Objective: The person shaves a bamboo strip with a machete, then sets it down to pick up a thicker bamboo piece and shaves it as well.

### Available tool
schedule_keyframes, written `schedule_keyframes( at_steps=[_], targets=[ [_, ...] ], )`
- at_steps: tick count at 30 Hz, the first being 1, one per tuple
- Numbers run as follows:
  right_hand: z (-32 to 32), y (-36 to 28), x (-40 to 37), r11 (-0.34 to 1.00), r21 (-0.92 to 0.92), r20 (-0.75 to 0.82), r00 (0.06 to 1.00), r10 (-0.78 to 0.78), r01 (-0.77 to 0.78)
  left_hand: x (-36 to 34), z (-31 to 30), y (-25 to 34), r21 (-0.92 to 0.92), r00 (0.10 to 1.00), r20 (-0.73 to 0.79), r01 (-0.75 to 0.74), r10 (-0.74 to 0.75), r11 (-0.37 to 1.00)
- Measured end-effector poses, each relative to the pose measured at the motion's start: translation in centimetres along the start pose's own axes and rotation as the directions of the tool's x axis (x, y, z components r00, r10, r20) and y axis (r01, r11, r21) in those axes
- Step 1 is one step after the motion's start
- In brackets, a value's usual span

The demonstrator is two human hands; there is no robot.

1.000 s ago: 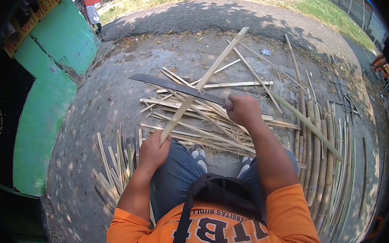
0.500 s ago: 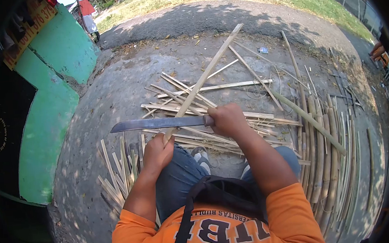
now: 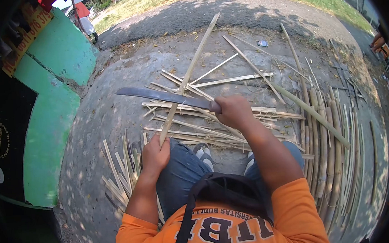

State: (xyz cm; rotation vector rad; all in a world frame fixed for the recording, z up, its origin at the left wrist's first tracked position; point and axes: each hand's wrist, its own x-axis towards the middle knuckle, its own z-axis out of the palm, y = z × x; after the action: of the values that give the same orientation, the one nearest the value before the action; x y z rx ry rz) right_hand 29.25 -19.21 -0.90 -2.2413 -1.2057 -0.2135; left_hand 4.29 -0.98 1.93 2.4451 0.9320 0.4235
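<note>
My left hand (image 3: 155,156) is closed around the near end of a long bamboo strip (image 3: 197,56), which slants away from me and a little to the right. In my right hand (image 3: 235,112) is the handle of a machete (image 3: 163,95). Its long dark blade lies across the strip, some way beyond my left hand, with the tip pointing left. Whether the edge bites into the bamboo cannot be seen. Beneath both is a loose heap of split bamboo strips (image 3: 227,79) on the ground in front of my shoes.
Bamboo poles (image 3: 323,157) lie side by side on the right, with one pole (image 3: 313,115) slanting over them. More strips (image 3: 117,172) stand by my left leg. A green wall (image 3: 50,118) rises at the left. Part of another person (image 3: 378,45) shows at the far right.
The machete has moved farther up the strip, away from my left hand, and its blade now tilts with the tip higher. The strip's far end has swung left.
</note>
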Motion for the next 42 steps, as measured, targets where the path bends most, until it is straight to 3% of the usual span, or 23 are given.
schedule_keyframes(
  at_steps=[5,11,14,15,20,22,24,26,28,31,34,41,42],
  targets=[
    [1.4,-2.4,-0.7,0.975,-0.005,0.009,0.975,-0.222,0.222,0.3,1.2,0.6,0.084,0.996,0.027,-0.088,0.086,0.993],
    [0.4,4.5,0.6,0.976,-0.139,-0.067,0.985,0.159,-0.167,-0.7,-0.4,-0.1,0.047,0.990,0.076,-0.118,0.115,0.992],
    [-1.0,2.8,0.4,0.979,-0.103,-0.011,0.984,0.178,-0.178,-0.4,0.0,-1.4,0.066,0.991,0.073,-0.116,0.111,0.991],
    [-1.0,2.1,0.1,0.985,-0.105,-0.066,0.989,0.129,-0.135,-0.1,0.0,-1.2,0.048,0.992,0.068,-0.108,0.105,0.993],
    [0.4,-1.7,-0.6,0.989,-0.006,0.007,0.989,-0.149,0.149,-0.5,0.5,0.3,-0.003,0.994,0.063,-0.095,0.095,0.996],
    [0.8,-2.8,-0.9,0.968,-0.067,0.059,0.970,-0.237,0.241,-0.3,0.8,0.3,-0.011,0.990,0.058,-0.126,0.126,0.992],
    [0.9,-1.7,-0.6,0.966,-0.035,0.014,0.966,-0.257,0.258,-0.5,0.5,0.0,0.010,0.989,0.073,-0.131,0.130,0.991],
    [-0.4,0.9,0.2,0.989,-0.116,0.032,0.996,-0.086,0.089,-1.2,-0.3,-0.3,0.053,0.990,0.097,-0.107,0.101,0.993],
    [-0.6,3.7,0.6,0.988,-0.053,-0.134,0.981,0.139,-0.147,-1.6,-1.3,0.2,0.107,0.992,0.102,-0.090,0.079,0.990],
    [-1.0,4.2,0.4,0.981,-0.123,-0.049,0.988,0.147,-0.152,-1.8,-1.6,-0.5,0.109,0.993,0.080,-0.099,0.091,0.989],
    [-1.7,1.9,0.2,0.984,-0.117,-0.008,0.990,0.137,-0.137,-1.2,-1.3,-0.5,0.073,0.991,0.067,-0.116,0.112,0.991],
    [0.4,-1.6,-0.6,0.970,-0.016,0.013,0.970,-0.241,0.241,-1.3,-0.5,0.5,-0.029,0.987,0.139,-0.082,0.085,0.996],
    [0.2,-0.8,-0.4,0.983,-0.042,-0.024,0.983,-0.180,0.179,-1.4,-0.8,0.2,-0.015,0.989,0.136,-0.064,0.065,0.998]
  ],
)
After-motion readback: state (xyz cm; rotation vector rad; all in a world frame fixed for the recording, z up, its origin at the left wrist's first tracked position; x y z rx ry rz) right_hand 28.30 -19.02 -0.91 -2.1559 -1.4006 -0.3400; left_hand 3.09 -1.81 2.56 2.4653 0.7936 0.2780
